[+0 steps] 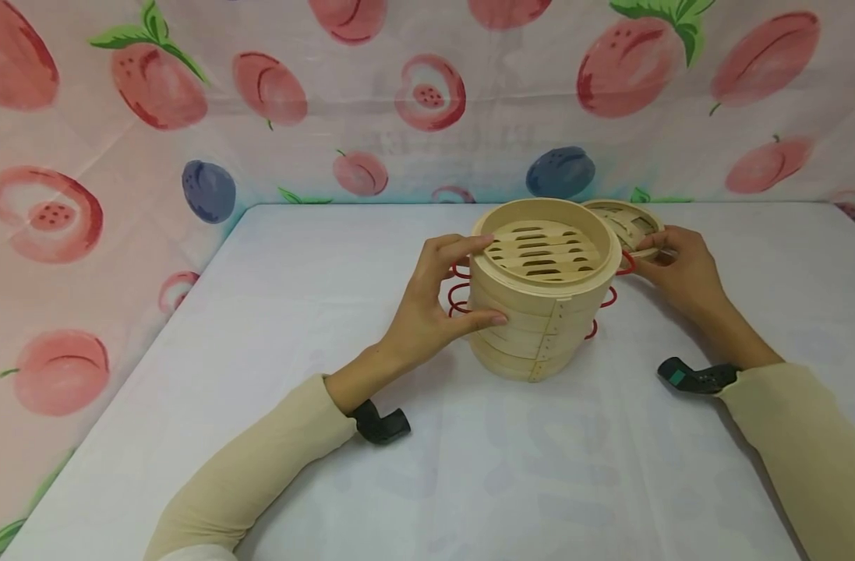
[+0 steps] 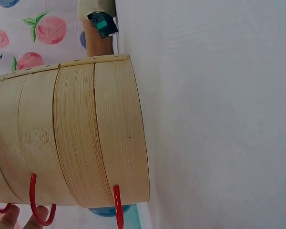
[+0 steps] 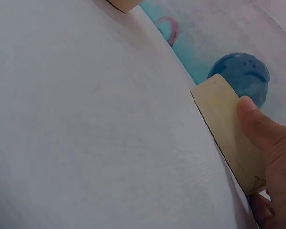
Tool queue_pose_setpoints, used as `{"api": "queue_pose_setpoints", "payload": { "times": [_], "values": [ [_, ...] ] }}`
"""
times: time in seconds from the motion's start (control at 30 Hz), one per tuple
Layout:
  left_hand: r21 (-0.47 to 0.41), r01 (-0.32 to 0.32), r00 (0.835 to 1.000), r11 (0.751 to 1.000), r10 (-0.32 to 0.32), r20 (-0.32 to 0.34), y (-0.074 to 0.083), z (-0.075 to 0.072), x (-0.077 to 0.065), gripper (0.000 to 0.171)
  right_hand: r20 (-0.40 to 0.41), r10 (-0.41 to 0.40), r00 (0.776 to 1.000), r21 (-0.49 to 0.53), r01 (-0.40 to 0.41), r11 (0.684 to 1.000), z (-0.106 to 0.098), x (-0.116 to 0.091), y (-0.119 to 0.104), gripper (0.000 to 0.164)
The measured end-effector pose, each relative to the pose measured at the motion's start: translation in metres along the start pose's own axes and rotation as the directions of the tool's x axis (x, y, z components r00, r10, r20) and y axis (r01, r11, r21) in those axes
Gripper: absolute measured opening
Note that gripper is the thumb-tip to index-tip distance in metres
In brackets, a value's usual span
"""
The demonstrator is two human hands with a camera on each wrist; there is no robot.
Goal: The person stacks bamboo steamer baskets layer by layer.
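Observation:
A round bamboo steamer (image 1: 532, 327) of stacked tiers stands on the white table, its slatted top tier (image 1: 539, 253) uncovered. Red loops (image 1: 609, 296) stick out from both sides. My left hand (image 1: 434, 292) grips the stack from the left, the thumb on the front wall and the fingers at the upper rim. Behind and to the right lies the woven bamboo lid (image 1: 627, 222), and my right hand (image 1: 683, 269) pinches its right edge. The right wrist view shows the lid's side wall (image 3: 229, 133) low against the tabletop, with the thumb over it.
The white-covered table (image 1: 329, 312) runs back to a hanging cloth (image 1: 273, 156) printed with peaches and plums. A black wrist camera (image 1: 383, 425) sits at the left cuff, another black wrist camera (image 1: 694, 378) at the right.

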State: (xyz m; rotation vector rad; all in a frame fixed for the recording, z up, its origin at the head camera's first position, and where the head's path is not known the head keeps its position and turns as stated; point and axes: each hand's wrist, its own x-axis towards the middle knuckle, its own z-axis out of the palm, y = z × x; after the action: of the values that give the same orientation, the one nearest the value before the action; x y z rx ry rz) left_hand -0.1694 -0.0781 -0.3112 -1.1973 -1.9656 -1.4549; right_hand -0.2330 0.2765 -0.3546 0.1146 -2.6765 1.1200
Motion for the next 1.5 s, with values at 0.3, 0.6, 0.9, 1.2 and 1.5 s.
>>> {"api": "queue_pose_setpoints", "payload": {
  "times": [0.3, 0.6, 0.9, 1.2, 1.5],
  "values": [
    [0.004, 0.007, 1.000, 1.000, -0.007, -0.003, 0.000, 0.000, 0.000, 0.085, 0.006, -0.013, 1.000, 0.019, 0.013, 1.000, 0.002, -0.002, -0.001, 0.030],
    [0.028, 0.026, 1.000, 0.999, -0.026, 0.000, 0.000, 0.000, -0.001, 0.085, 0.013, 0.007, 1.000, -0.001, -0.007, 1.000, 0.004, -0.003, -0.001, 0.036],
    [0.021, 0.023, 1.000, 0.999, -0.023, -0.003, 0.000, -0.001, -0.001, 0.086, 0.001, -0.011, 1.000, -0.059, 0.011, 0.998, 0.000, -0.002, -0.007, 0.029],
    [0.024, 0.025, 1.000, 0.999, -0.025, -0.001, 0.001, 0.001, 0.000, 0.085, 0.019, 0.099, 0.995, -0.031, -0.098, 0.995, -0.017, 0.001, -0.012, 0.054],
    [0.008, 0.022, 1.000, 1.000, -0.022, -0.005, 0.001, 0.001, 0.000, 0.086, -0.027, 0.062, 0.998, 0.030, -0.062, 0.998, -0.044, 0.007, -0.034, 0.030]
  ]
}}
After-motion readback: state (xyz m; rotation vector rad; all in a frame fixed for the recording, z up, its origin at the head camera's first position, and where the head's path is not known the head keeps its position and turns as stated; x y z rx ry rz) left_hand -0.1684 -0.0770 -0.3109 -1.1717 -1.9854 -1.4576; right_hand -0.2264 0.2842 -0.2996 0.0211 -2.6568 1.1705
